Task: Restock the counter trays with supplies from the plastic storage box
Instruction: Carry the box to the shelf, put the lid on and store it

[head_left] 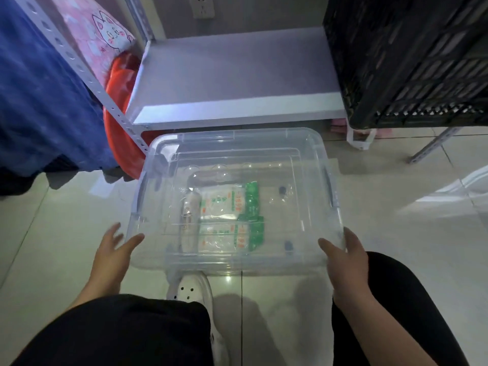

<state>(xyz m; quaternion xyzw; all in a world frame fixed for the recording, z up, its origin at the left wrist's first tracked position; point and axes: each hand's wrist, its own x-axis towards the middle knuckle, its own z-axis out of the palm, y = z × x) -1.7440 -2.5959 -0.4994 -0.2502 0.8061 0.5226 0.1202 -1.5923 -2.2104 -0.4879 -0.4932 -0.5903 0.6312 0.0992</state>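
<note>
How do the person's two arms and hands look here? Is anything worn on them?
Both forearms are bare up to the frame edge, with no sleeves in view. The left hand and the right hand wear no gloves, and no rings, watch or bracelet can be seen.

The print on the green-and-white packets [230,207] inside the clear storage box [311,143] is too blurred to read. The black crate [406,62] runs off the right edge. The white shoe [195,289] is partly under the box.
</note>
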